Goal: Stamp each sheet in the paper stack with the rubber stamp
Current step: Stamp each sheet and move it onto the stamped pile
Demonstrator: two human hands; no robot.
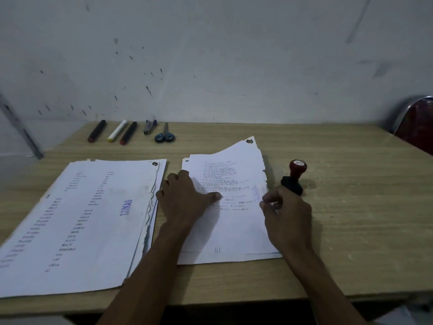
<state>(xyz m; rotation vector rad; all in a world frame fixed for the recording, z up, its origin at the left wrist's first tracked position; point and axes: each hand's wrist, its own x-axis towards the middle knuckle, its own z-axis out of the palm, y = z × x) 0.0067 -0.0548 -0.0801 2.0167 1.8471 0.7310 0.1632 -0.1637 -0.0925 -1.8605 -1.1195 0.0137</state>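
Observation:
Two paper stacks lie on the wooden table. The left stack (89, 221) carries a purple "LUNAS" stamp mark on its top sheet. The right stack (234, 184) has a faint purple mark near its right edge. My left hand (185, 200) rests on the right stack's left side, thumb stretched across the print. My right hand (287, 213) pinches the right edge of the top sheet. The rubber stamp (294, 178), red knob on a black base, stands on the table just beyond my right hand, untouched.
Along the table's (351, 207) back edge lie three markers (112, 131), a stapler (150, 126) and blue-handled scissors (165, 136). A white wall rises behind. A red chair with a metal frame (414, 123) stands at the far right.

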